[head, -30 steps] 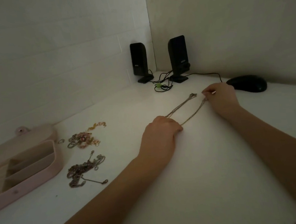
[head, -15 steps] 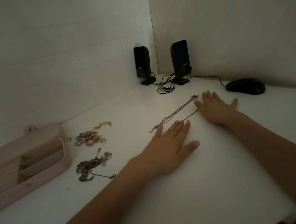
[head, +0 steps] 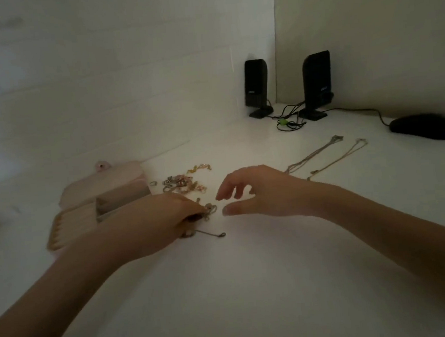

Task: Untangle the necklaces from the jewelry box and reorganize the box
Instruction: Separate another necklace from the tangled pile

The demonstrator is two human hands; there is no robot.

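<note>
A tangled clump of chains is lying on the white desk, just beside the open pink jewelry box. The clump is covered in part by the left hand, whose fingers are curled down onto it; whether a strand is actually pinched cannot be told. The right hand is held just above the desk beside the clump, fingers loosely spread, nothing gripped. Two straightened necklaces are laid side by side, well apart, near the black mouse. A second heap of gold and pink jewelry is seen behind the clump. The chains are judged light, limp and easily snagged. A hold is best taken at the loose clasp end, and the knot teased apart gently rather than pulled.
</note>
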